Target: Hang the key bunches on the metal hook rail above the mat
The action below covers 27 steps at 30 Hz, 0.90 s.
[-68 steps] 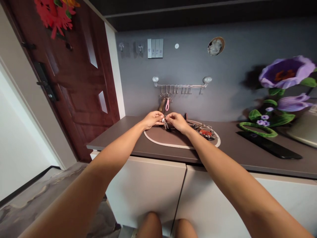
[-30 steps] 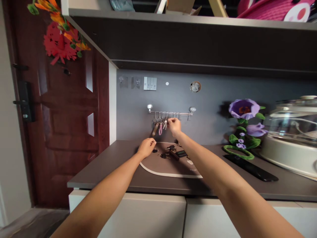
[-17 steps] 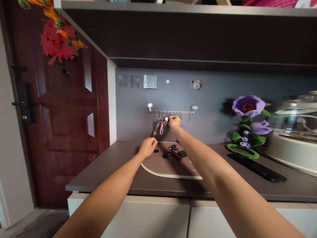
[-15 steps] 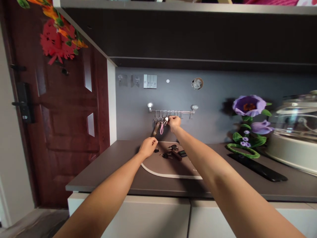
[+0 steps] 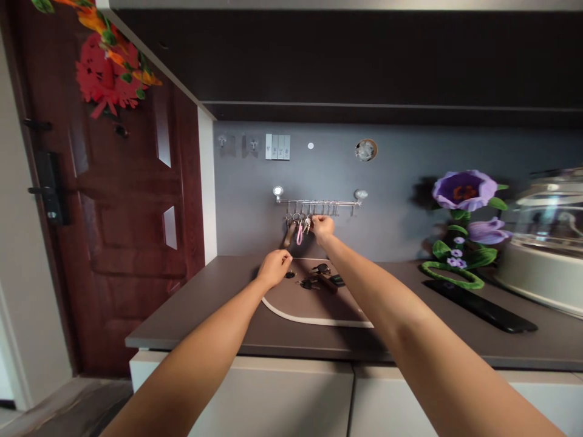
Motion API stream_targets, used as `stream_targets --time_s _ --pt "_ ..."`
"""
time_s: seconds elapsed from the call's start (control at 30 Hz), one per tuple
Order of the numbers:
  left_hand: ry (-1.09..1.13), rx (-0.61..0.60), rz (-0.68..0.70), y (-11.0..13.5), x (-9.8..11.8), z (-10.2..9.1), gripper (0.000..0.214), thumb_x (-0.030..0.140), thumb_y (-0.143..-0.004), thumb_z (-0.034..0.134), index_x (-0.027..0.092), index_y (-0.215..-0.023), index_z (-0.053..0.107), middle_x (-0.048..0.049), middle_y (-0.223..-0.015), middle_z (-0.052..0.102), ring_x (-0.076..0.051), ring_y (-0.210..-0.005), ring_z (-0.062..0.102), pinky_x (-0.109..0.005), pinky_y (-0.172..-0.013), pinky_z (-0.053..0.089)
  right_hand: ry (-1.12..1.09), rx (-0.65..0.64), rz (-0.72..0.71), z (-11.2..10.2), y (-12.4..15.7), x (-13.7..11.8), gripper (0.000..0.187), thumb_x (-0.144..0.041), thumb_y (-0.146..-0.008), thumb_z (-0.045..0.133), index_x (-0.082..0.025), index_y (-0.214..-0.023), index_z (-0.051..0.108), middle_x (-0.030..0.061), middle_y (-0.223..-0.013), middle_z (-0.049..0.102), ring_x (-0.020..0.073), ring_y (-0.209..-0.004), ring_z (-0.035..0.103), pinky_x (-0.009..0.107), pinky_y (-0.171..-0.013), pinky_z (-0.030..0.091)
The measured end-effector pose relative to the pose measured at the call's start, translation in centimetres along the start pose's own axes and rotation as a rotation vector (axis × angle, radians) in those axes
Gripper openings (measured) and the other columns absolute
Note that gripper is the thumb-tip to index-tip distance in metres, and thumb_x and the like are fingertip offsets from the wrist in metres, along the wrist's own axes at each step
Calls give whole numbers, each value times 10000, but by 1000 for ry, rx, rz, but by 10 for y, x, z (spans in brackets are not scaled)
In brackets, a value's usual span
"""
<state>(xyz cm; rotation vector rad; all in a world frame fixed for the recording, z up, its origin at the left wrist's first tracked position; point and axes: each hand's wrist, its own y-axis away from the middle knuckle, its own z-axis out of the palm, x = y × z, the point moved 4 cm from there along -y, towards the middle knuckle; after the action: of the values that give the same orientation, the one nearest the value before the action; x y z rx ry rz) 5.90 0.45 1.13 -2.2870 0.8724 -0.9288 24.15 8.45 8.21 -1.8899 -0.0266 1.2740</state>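
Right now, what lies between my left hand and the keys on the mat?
In the head view, a small round dark key fob sits on the brown mat, between the left hand and the keys.

Hanging keys [image 5: 296, 230] block the left of the hook rail [image 5: 319, 201]; rightward hooks [image 5: 334, 210] stand free.

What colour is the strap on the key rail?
The strap is pink, best seen in the head view.
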Motion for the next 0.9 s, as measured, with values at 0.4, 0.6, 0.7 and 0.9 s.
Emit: stream_targets --time_s 0.4,0.6,0.7,0.9 --pt "-22 10 -32 2 -3 -4 175 216 -790 458 154 -792 622 -35 -762 622 -125 -701 536 -236 -665 398 6 27 105 -24 31 -27 305 -173 -728 493 -147 -1028 535 100 -1084 584 154 -980 550 291 -901 396" --pt "-26 1 -22 4 -2 -7 143 199 -763 486 155 -793 619 -31 -745 610 -124 -683 531 -235 -655 410 -8 -79 30 -31 57 -42 400 -191 -726 514 -145 -1122 483 118 -1151 530 165 -1016 522 316 -897 403" --pt "-46 -14 -22 5 -2 -8 152 195 -751 496 152 -827 620 -36 -754 609 -130 -684 533 -247 -677 417 -4 -150 -11 -31 77 -43 385 -195 -728 517 -144 -1109 491 106 -1108 557 159 -986 533 323 -888 410" --pt "-110 -69 -14 8 -4 -8 193 214 -745 508 149 -876 634 -51 -790 617 -145 -719 541 -264 -719 425 132 -312 -90 -36 120 -35 264 -171 -771 464 -135 -1016 556 80 -991 623 138 -887 570 295 -844 427"
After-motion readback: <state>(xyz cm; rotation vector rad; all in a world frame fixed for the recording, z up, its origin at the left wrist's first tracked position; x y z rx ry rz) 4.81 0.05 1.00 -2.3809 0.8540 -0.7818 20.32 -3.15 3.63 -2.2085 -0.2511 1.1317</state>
